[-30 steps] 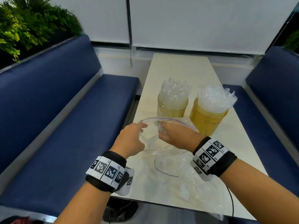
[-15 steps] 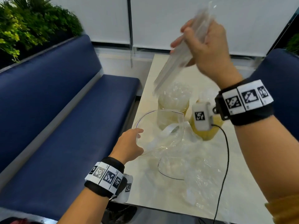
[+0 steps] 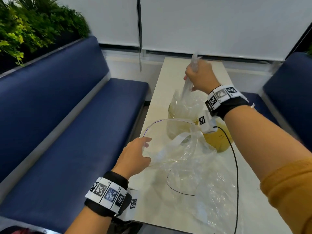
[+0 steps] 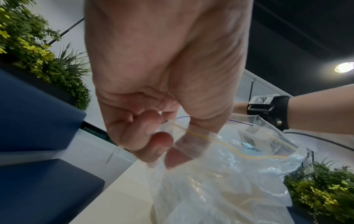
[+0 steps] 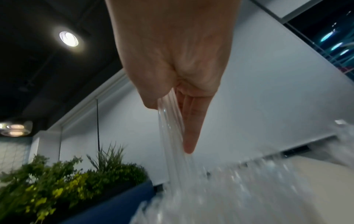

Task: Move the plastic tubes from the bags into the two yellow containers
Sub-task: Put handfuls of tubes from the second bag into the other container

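Head view showed both yellow containers (image 3: 217, 141) already packed. The right hand (image 3: 201, 76) gripped a bundle of plastic tubes (image 3: 187, 85), ends entering the left container (image 3: 172, 110). The left hand (image 3: 133, 156) pinched the bag (image 3: 168, 144) rim; it looked nearly empty. Crumpled bags (image 3: 211, 191) cluttered the table (image 3: 168, 73).

head view downward, wrist views close, upward

Yellow containers (image 3: 217, 141), navy benches (image 3: 67, 115), checkered black-and-white wristbands (image 3: 108, 195).
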The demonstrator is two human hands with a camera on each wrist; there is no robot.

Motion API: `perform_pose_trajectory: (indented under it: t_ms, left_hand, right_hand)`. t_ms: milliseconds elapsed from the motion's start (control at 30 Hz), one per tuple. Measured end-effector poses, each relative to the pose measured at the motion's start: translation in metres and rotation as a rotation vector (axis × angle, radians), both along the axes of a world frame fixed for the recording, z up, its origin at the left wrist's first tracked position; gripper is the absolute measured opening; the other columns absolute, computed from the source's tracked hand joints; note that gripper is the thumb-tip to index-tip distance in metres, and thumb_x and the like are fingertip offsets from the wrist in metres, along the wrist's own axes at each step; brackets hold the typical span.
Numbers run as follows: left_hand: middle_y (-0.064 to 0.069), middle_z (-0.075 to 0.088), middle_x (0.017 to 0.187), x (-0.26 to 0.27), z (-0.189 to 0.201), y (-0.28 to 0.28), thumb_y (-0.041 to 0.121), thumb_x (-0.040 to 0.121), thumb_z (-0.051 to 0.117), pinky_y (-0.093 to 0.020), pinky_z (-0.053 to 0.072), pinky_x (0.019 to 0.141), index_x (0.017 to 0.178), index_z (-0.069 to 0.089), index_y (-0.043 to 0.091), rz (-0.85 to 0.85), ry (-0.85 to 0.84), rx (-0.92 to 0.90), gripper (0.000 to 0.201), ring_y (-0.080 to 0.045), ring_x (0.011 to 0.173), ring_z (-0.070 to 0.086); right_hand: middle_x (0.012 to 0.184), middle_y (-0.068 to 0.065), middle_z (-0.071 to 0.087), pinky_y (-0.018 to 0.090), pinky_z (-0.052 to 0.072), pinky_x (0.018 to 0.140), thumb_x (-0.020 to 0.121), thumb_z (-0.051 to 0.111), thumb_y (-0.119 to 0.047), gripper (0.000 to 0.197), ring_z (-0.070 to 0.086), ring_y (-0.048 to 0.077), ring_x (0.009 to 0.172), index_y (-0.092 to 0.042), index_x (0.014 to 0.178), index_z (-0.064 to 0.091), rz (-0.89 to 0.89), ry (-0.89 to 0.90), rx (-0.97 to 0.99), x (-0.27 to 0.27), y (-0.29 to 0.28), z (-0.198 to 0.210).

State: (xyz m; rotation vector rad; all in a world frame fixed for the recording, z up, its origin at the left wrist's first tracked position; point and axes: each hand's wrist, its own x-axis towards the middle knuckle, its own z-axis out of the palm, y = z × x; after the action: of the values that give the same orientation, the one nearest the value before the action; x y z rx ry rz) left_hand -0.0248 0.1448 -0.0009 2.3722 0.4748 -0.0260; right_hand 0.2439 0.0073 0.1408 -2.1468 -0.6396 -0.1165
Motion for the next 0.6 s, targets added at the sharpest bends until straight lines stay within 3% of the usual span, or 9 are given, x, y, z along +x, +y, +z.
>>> perform_pose_trajectory:
  t_ms: [67, 233, 300, 367, 400, 500, 600]
  left_hand:
    - [0.018, 0.055, 0.127, 0.001, 0.000, 0.001, 0.014, 0.084, 0.065, -0.025, 0.048, 0.089, 0.144, 0.045, 0.036, -0.001, -0.007, -0.002, 0.067, -0.014, 0.107, 0.053]
    - [0.019, 0.055, 0.127, 0.002, -0.002, 0.004, 0.015, 0.086, 0.065, -0.022, 0.045, 0.081, 0.144, 0.044, 0.038, -0.018, -0.044, -0.003, 0.066, -0.011, 0.084, 0.047]
    - [0.020, 0.055, 0.126, 0.003, -0.002, 0.004, 0.015, 0.086, 0.065, -0.021, 0.044, 0.080, 0.144, 0.044, 0.038, -0.020, -0.050, -0.005, 0.066, -0.011, 0.083, 0.047]
    - [0.021, 0.055, 0.125, 0.004, -0.003, 0.004, 0.015, 0.086, 0.065, -0.021, 0.045, 0.082, 0.144, 0.044, 0.038, -0.026, -0.048, -0.004, 0.066, -0.012, 0.086, 0.049]
    - [0.021, 0.055, 0.125, 0.005, -0.003, 0.004, 0.016, 0.086, 0.065, -0.021, 0.045, 0.082, 0.144, 0.045, 0.038, -0.027, -0.048, -0.004, 0.066, -0.012, 0.087, 0.049]
    - [0.021, 0.055, 0.125, 0.006, -0.003, 0.005, 0.016, 0.086, 0.065, -0.022, 0.047, 0.083, 0.144, 0.045, 0.038, -0.030, -0.051, -0.001, 0.065, -0.011, 0.085, 0.050]
    - [0.020, 0.056, 0.125, 0.007, -0.003, 0.004, 0.016, 0.087, 0.066, -0.024, 0.050, 0.086, 0.143, 0.046, 0.038, -0.025, -0.060, 0.000, 0.064, -0.011, 0.086, 0.051]
  right_hand:
    - [0.088, 0.012, 0.074, 0.050, 0.062, 0.064, 0.091, 0.053, -0.016, 0.023, 0.073, 0.028, 0.081, 0.002, 0.101, 0.062, 0.012, 0.015, -0.037, 0.001, 0.003, -0.018]
    - [0.084, 0.014, 0.073, 0.035, 0.052, 0.064, 0.085, 0.052, -0.028, 0.035, 0.066, 0.029, 0.075, 0.002, 0.086, 0.069, -0.015, -0.095, -0.084, 0.007, 0.006, -0.050]
    - [0.091, 0.011, 0.071, 0.023, 0.046, 0.065, 0.083, 0.063, -0.022, 0.029, 0.059, 0.019, 0.074, -0.001, 0.102, 0.068, -0.080, -0.179, 0.001, 0.010, 0.005, -0.054]
    - [0.106, 0.002, 0.063, 0.012, 0.042, 0.072, 0.074, 0.073, -0.015, 0.058, 0.055, 0.012, 0.082, -0.018, 0.129, 0.055, -0.089, -0.274, 0.130, 0.011, 0.000, -0.049]
    - [0.113, 0.001, 0.060, 0.012, 0.044, 0.078, 0.071, 0.076, -0.013, 0.071, 0.056, 0.012, 0.089, -0.025, 0.134, 0.047, -0.072, -0.321, 0.141, 0.013, -0.001, -0.044]
    - [0.121, 0.006, 0.060, 0.031, 0.050, 0.095, 0.072, 0.073, -0.013, 0.061, 0.058, 0.019, 0.108, -0.010, 0.131, 0.056, -0.020, -0.478, -0.057, 0.018, -0.002, -0.037]
    - [0.126, 0.009, 0.060, 0.036, 0.050, 0.096, 0.085, 0.063, -0.012, 0.049, 0.061, 0.026, 0.111, -0.005, 0.133, 0.058, -0.005, -0.515, -0.239, 0.008, 0.001, -0.042]
